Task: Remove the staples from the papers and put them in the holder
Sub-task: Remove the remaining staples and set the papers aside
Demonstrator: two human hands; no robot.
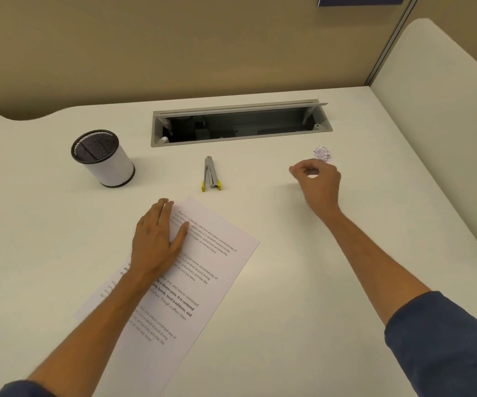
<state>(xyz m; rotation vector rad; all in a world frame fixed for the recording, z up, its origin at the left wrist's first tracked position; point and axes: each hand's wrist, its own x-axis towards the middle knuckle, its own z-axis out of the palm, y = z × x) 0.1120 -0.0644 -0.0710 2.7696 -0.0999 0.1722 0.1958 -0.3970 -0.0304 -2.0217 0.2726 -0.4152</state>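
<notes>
My left hand [157, 242] flat on papers [203, 267], fingers straight, pinning them to table [288, 282]. Right hand [318, 181] out near small pale heap [322, 153], possibly pulled staples; fingertips pinched, too small to tell what, if anything, its grip holds. Staple remover [211, 176] idle between hands. Mesh holder [102, 159] far left, contents unseen. I judge holder step not yet done.
</notes>
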